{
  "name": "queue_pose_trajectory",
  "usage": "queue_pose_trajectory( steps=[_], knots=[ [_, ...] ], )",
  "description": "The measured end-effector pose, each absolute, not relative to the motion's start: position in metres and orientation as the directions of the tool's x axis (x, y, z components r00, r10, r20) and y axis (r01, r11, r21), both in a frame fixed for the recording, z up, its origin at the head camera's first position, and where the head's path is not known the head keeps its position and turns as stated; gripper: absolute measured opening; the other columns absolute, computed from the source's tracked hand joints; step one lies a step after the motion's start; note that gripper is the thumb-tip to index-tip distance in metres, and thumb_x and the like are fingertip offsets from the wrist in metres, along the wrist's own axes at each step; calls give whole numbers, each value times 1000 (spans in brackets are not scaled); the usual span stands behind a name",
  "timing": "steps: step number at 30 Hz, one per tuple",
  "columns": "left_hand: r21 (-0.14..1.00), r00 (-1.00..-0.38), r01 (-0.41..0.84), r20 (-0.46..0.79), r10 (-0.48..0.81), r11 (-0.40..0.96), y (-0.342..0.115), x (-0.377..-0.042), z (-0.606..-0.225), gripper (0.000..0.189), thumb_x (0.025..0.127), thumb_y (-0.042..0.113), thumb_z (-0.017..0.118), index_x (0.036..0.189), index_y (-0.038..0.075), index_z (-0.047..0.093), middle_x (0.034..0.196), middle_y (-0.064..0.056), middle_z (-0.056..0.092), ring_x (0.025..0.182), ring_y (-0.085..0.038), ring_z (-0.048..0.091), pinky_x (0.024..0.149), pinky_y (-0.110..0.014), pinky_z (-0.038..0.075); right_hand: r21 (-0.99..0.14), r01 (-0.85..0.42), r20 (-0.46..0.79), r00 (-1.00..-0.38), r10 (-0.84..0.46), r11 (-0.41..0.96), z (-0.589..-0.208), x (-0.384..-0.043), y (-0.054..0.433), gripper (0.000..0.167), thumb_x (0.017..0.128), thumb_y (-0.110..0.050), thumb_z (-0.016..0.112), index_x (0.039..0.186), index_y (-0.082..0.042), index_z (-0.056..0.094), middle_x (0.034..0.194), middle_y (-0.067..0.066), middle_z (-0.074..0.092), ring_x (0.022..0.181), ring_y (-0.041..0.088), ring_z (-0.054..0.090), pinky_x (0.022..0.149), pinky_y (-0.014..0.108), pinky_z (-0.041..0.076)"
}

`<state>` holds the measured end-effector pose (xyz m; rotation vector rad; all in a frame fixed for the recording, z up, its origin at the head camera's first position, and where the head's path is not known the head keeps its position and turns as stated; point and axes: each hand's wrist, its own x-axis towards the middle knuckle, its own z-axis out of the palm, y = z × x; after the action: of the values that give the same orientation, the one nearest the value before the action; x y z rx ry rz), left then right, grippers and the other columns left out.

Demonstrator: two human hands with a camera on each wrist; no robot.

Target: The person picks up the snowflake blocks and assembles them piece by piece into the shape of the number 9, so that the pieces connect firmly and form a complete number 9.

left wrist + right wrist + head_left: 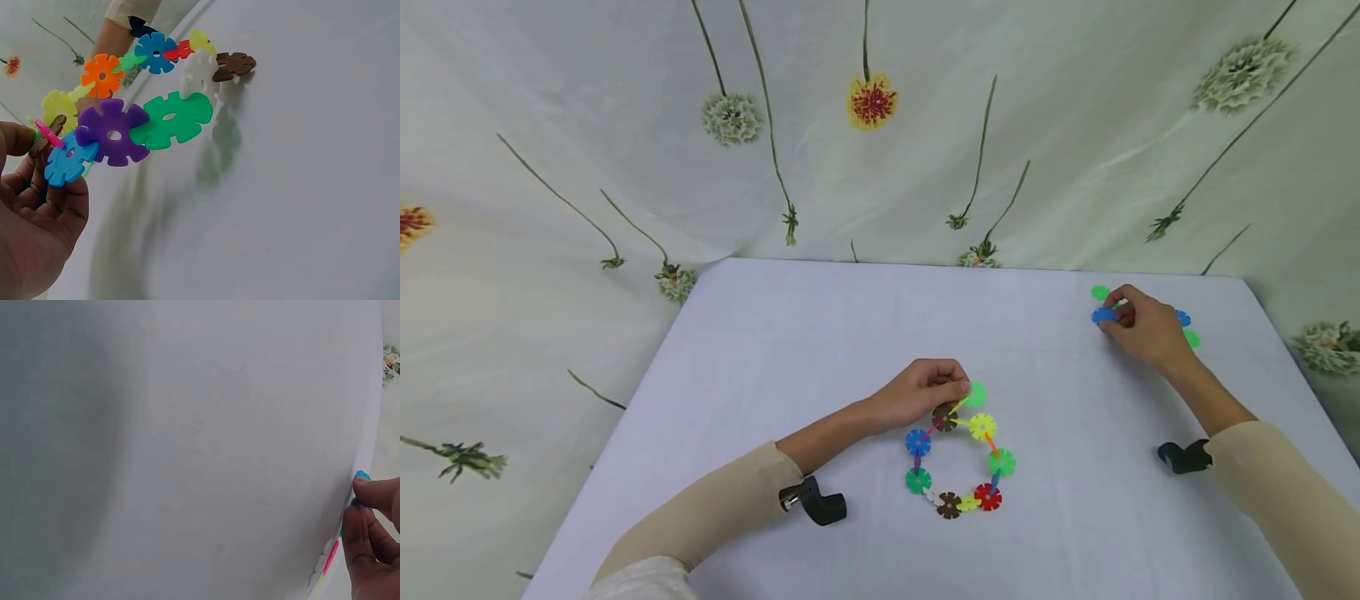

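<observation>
My left hand (pixel 921 393) pinches the top of a ring of interlocked flower-shaped plastic discs (pixel 1002 462), near its brown disc (pixel 945 418). A light green disc (pixel 976 394) sticks out beyond the fingertips. In the left wrist view, the ring hangs tilted from the hand (pixel 44 212), with purple (pixel 100 134) and green (pixel 178 128) discs nearest. At the far right of the table, my right hand (pixel 1150 329) pinches a blue disc (pixel 1102 315) between thumb and finger. The right wrist view shows that blue disc (pixel 362 475) at the fingertips.
Loose discs lie around the right hand: a green one (pixel 1101 292) behind it, a blue one (pixel 1183 318) and a green one (pixel 1192 338) beside it. The white-covered table (pixel 820 325) meets a flower-printed cloth (pixel 925 167) at the back.
</observation>
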<state>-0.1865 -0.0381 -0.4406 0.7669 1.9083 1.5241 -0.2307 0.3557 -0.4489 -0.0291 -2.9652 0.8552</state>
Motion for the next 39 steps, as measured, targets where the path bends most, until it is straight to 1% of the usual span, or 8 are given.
queue_pose_trajectory(
  steps=[7, 10, 13, 16, 22, 26, 32, 39],
  knots=[
    [980, -672, 85, -78, 737, 181, -40, -187, -443, 17, 111, 13, 54, 105, 0, 63, 77, 2, 55, 66, -13, 50, 66, -22, 46, -528, -34, 68, -998, 2, 849, -450, -228, 354, 28, 105, -13, 66, 129, -4, 56, 112, 30, 69, 101, 43, 66, 82, 52, 55],
    [979, -673, 88, -78, 736, 184, -41, -187, -443, 16, 111, 13, 54, 105, 1, 63, 77, 3, 55, 67, -13, 49, 66, -22, 45, -529, -45, 75, -997, -7, 847, -451, -228, 353, 27, 106, -13, 65, 130, -5, 56, 110, 29, 69, 97, 41, 65, 76, 45, 54],
    [979, -674, 81, -85, 734, 188, -42, -186, -443, 17, 111, 13, 53, 105, 1, 63, 77, 3, 54, 67, -13, 48, 66, -23, 45, -531, -50, 77, -997, -11, 846, -451, -229, 353, 26, 106, -14, 65, 130, -6, 56, 109, 28, 68, 94, 38, 64, 71, 36, 50],
    [980, -674, 77, -86, 734, 185, -42, -186, -444, 17, 111, 14, 54, 105, 1, 63, 76, 3, 53, 67, -13, 48, 66, -23, 45, -535, -50, 75, -997, -12, 844, -451, -228, 353, 26, 106, -14, 64, 130, -6, 56, 108, 27, 68, 93, 37, 63, 69, 31, 46],
    [979, -677, 93, -72, 733, 182, -44, -186, -443, 18, 111, 14, 54, 105, 0, 63, 75, 3, 53, 67, -12, 47, 66, -23, 44, -567, -70, 78, -996, -32, 820, -450, -226, 348, 26, 107, -16, 63, 131, -6, 58, 113, 29, 69, 99, 39, 65, 76, 32, 48],
    [978, -681, 94, -74, 729, 188, -45, -186, -442, 17, 111, 13, 54, 105, 0, 63, 75, 3, 52, 67, -12, 47, 66, -23, 44, -614, -113, 104, -993, -62, 781, -449, -220, 336, 24, 107, -16, 63, 130, -8, 60, 114, 25, 72, 99, 36, 66, 79, 26, 49],
    [978, -680, 92, -74, 729, 185, -44, -186, -443, 17, 111, 13, 54, 104, 1, 63, 75, 3, 52, 67, -13, 47, 66, -22, 44, -682, -136, 90, -991, -102, 718, -447, -206, 314, 26, 106, -17, 68, 130, -12, 63, 113, 18, 73, 96, 29, 67, 76, 13, 51],
    [979, -677, 92, -71, 732, 180, -43, -185, -443, 18, 111, 14, 54, 104, 0, 63, 76, 3, 53, 67, -13, 47, 66, -23, 43, -741, -215, 123, -975, -185, 636, -446, -188, 289, 25, 103, -12, 71, 127, -10, 65, 103, 13, 74, 83, 18, 69, 78, 11, 54]
  ],
)
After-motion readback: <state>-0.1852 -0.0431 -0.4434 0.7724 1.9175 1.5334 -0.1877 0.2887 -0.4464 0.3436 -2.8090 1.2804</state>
